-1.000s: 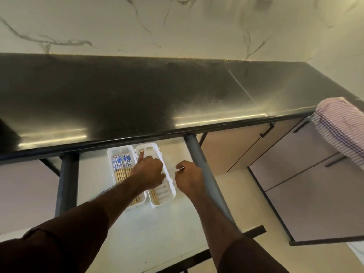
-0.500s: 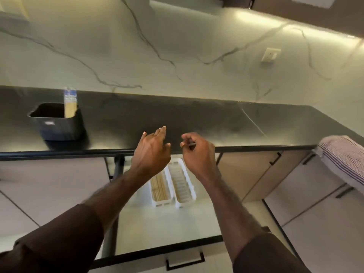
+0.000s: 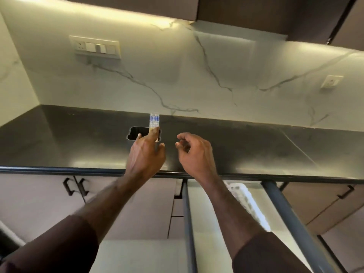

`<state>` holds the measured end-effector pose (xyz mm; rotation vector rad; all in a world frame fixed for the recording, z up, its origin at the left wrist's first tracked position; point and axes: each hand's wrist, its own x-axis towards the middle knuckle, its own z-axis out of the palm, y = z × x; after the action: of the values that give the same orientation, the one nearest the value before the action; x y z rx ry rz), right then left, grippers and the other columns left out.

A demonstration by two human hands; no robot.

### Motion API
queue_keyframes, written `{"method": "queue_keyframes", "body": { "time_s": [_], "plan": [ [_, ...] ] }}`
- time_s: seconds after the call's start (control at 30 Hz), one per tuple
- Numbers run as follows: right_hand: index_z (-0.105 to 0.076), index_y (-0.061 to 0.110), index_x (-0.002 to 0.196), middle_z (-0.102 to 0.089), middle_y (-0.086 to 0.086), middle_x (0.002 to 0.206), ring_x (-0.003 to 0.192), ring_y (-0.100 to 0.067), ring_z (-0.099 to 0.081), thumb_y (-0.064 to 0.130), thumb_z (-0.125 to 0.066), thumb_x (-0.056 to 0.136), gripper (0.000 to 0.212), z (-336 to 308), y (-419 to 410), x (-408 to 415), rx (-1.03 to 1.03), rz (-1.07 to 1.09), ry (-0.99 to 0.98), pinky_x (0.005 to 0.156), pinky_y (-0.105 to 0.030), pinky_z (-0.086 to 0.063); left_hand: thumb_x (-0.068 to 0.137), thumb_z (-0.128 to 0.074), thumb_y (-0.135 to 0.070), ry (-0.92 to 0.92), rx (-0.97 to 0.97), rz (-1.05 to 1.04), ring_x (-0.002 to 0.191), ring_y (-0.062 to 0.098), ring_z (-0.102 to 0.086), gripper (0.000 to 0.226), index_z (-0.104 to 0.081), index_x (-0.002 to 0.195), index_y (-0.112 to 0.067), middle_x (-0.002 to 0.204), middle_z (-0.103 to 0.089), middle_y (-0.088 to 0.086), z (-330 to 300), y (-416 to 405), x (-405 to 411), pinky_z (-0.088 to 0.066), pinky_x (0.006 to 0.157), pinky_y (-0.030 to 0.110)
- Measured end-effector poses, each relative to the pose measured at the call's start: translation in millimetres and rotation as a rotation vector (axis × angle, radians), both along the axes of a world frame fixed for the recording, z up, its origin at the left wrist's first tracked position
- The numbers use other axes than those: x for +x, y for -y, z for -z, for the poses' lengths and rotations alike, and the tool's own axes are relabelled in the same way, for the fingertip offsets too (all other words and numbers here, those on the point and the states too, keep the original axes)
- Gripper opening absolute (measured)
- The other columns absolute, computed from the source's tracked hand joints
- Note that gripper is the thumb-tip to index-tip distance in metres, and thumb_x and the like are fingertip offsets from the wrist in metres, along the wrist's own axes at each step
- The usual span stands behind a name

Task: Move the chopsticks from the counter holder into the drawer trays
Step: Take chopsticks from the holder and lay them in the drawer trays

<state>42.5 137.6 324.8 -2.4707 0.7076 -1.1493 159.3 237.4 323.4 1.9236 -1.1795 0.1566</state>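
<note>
Dark polished worktop (image 3: 256, 146) is shown beneath a veined marble backsplash (image 3: 177, 75), lit from under the wall cabinets. A dark open-topped holder (image 3: 136, 133) stands on the worktop left of centre, and the chopsticks (image 3: 154, 121) are seen upright in its right end, their long axis vertical and their blue-and-white patterned tops raised above the rim.

The left hand (image 3: 146, 154) is the nearer of the two: its fingers (image 3: 154, 133) are extended, loosely spread, and reach the lower part of the bundle from the near side, overlapping it in view. Whether contact has been made cannot be told; nothing is seen to be gripped. The right hand (image 3: 194, 152) is held apart to the right, over bare worktop, its fingers half curled and seemingly empty. The coming grasp is judged to depend on the left fingers closing around the upright shafts just beyond them, followed by a straight upward lift along that axis.

Below the near edge, the drawer (image 3: 206, 243) is pulled out at lower right, and part of a white slotted tray (image 3: 248, 201) is visible inside it, partly hidden by the right forearm.

No brand, label or legible writing is visible; the chopstick pattern is too small to be read. A switch plate (image 3: 94, 47) and a socket (image 3: 331, 81) are mounted on the backsplash.
</note>
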Motion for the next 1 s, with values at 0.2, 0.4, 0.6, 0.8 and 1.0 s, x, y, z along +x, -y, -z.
{"method": "queue_keyframes", "body": {
  "time_s": [0.2, 0.4, 0.6, 0.8, 1.0],
  "plan": [
    [-0.065, 0.016, 0.118, -0.072, 0.000, 0.106, 0.090, -0.009, -0.066, 0.022, -0.070, 0.088, 0.032, 3.6, -30.3, 91.3, 0.047, -0.022, -0.042, 0.081, -0.027, -0.058, 0.090, -0.061, -0.008, 0.038, 0.010, -0.002, 0.097, 0.029, -0.068, 0.050, -0.045, 0.138, -0.006, 0.109, -0.071, 0.015, 0.1, -26.3, 80.2, -0.035, 0.109, 0.048],
    [-0.065, 0.013, 0.120, -0.071, -0.005, 0.111, 0.098, -0.016, -0.068, 0.021, -0.070, 0.088, 0.034, 20.1, -32.4, 148.5, 0.092, -0.046, -0.083, 0.087, -0.037, -0.058, 0.090, -0.061, -0.010, 0.039, 0.075, -0.013, 0.127, 0.028, -0.053, 0.053, -0.044, 0.140, -0.006, 0.135, -0.058, 0.013, 22.0, -20.6, 136.7, -0.025, 0.114, 0.043],
    [-0.065, 0.014, 0.121, -0.071, -0.004, 0.110, 0.098, -0.015, -0.067, 0.023, -0.070, 0.088, 0.034, 42.7, -3.2, 193.5, 0.160, -0.025, -0.131, 0.086, -0.034, -0.057, 0.093, -0.057, -0.016, 0.059, 0.170, 0.019, 0.136, 0.027, -0.043, 0.055, -0.039, 0.144, -0.008, 0.146, -0.047, 0.010, 36.0, 18.6, 187.7, -0.028, 0.115, 0.043],
    [-0.065, 0.019, 0.115, -0.070, 0.001, 0.106, 0.095, -0.010, -0.066, 0.025, -0.067, 0.090, 0.026, 64.9, 41.0, 224.6, 0.232, 0.024, -0.179, 0.085, -0.030, -0.057, 0.093, -0.056, -0.016, 0.003, 0.230, 0.013, 0.139, 0.026, -0.038, 0.056, -0.038, 0.145, -0.011, 0.149, -0.043, 0.010, 47.3, 71.0, 222.0, -0.032, 0.114, 0.042],
    [-0.065, 0.020, 0.115, -0.070, 0.004, 0.103, 0.087, -0.004, -0.065, 0.025, -0.065, 0.091, 0.024, 82.7, 89.8, 247.5, 0.306, 0.128, -0.211, 0.074, -0.015, -0.052, 0.092, -0.056, -0.013, -0.073, 0.257, 0.052, 0.141, 0.025, -0.035, 0.060, -0.034, 0.148, -0.015, 0.151, -0.041, 0.008, 58.4, 135.0, 248.2, -0.032, 0.114, 0.042]
  ]
}}
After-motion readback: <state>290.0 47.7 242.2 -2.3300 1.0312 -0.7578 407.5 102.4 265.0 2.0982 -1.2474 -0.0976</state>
